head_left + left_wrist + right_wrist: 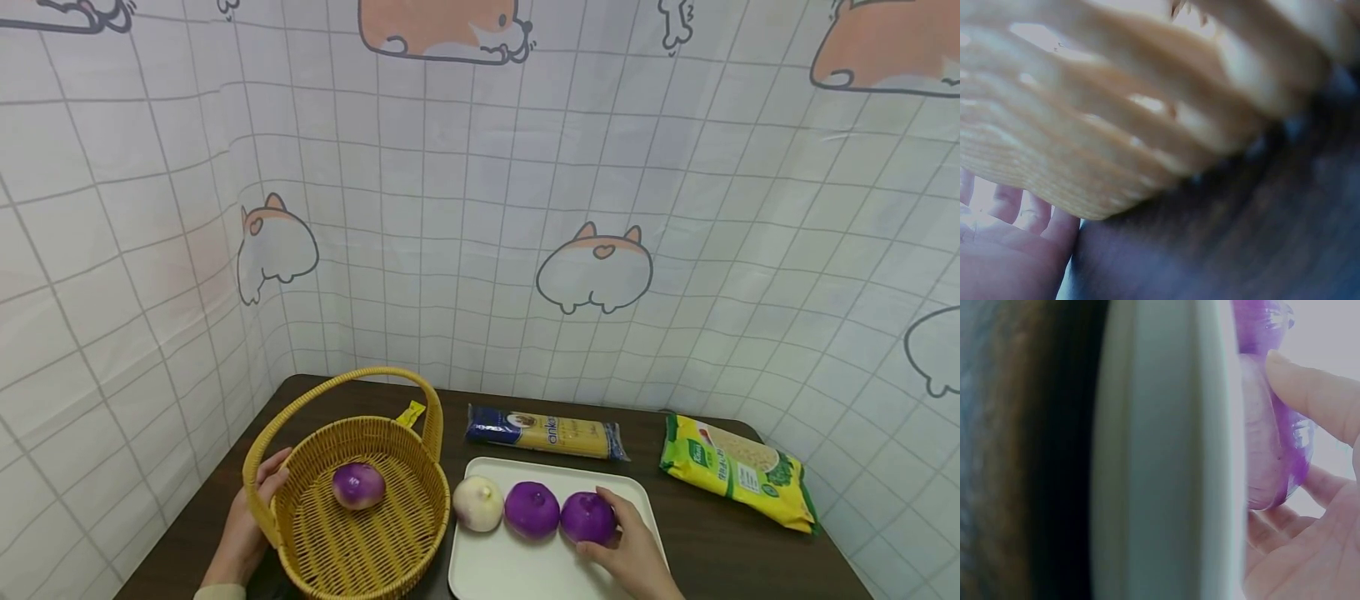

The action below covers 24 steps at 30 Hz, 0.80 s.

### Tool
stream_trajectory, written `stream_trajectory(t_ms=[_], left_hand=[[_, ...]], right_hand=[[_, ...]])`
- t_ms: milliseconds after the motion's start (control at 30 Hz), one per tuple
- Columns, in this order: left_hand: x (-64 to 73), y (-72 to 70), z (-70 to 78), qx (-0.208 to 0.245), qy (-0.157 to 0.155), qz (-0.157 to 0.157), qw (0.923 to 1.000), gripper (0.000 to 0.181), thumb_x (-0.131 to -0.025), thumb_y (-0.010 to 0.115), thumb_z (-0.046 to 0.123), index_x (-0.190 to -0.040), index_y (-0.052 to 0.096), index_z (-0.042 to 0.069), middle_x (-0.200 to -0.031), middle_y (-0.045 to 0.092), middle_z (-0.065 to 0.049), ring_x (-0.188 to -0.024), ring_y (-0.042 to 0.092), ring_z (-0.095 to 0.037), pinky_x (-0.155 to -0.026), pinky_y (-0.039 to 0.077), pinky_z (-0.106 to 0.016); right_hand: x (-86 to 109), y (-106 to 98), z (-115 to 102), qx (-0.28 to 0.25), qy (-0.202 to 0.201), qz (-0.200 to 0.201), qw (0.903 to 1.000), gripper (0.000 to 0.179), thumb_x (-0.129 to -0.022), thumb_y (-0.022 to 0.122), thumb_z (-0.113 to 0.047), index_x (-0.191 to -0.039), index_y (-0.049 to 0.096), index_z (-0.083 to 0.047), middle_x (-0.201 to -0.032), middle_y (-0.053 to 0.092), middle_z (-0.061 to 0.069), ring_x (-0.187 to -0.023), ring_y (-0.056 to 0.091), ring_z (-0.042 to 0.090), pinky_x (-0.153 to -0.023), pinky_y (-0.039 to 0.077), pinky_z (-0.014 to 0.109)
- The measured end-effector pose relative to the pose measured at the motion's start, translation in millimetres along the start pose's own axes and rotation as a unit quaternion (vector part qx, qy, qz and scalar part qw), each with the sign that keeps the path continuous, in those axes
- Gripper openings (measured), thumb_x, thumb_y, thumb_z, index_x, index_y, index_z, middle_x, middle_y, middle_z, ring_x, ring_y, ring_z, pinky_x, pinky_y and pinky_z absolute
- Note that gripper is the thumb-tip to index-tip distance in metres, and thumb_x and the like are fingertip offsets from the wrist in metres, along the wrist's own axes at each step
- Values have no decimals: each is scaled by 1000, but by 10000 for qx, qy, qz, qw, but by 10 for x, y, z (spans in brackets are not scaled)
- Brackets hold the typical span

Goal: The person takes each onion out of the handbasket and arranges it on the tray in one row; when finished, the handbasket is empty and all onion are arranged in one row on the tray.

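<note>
While the left hand (243, 525) rests an uncurled grip against the basket (375, 546) — seemingly steadying it around one mottled onion (358, 487) — on the tray (510, 575) the rightmost purple onion (586, 515) sits pinched in the right hand's (632, 543) grip, likely against rolling.

Place: a nook curtained off like a small booth, with a touch of home kitchen; the room beyond is hidden.
Cloth walls (480, 192): white, grey-gridded, printed with cartoon corgis, hanging at left, back and right.
Table (720, 546): dark top, set close against the cloth.
Kitchen signs: wicker basket (427, 500), white tray (517, 575), purple onion-like bulbs (532, 510), pasta packet (551, 432), green-and-yellow food bag (738, 471).
</note>
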<state>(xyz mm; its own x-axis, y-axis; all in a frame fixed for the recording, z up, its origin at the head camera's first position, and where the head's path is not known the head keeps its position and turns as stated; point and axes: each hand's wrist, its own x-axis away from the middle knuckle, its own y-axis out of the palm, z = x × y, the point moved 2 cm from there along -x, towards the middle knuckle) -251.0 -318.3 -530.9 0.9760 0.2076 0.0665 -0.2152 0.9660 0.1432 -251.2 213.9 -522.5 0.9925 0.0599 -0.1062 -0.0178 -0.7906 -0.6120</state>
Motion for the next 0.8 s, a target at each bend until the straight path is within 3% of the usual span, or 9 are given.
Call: stream_trajectory(t_ms=[333,567,800], left_hand=[[2,-2,2,-11,-20,-37,10000,62,-102,51,38,-152,29,10,-124,52,14,-111,57,-3,-89,49,-20],[-6,-10,-9,-61,13,2,10000,62,-102,51,38,-152,30,9,-123,52,15,-110,57,-2,-88,49,-19],[-3,-12,-7,-59,4,1,10000,62,-102,51,39,-152,30,10,-120,55,15,-107,58,-4,-87,51,-21]], right_hand=[[8,-26,-20,-467,79,24,9989,88,-69,89,-18,-143,43,-2,-139,45,25,-117,54,43,-82,56,34],[-11,-94,-68,-156,232,328,9991,79,-79,82,-30,-143,44,-5,-143,44,21,-123,47,44,-95,48,52],[-8,-114,-198,-256,-51,682,9973,63,-87,76,-27,-141,48,-8,-144,43,18,-128,44,44,-99,45,54]])
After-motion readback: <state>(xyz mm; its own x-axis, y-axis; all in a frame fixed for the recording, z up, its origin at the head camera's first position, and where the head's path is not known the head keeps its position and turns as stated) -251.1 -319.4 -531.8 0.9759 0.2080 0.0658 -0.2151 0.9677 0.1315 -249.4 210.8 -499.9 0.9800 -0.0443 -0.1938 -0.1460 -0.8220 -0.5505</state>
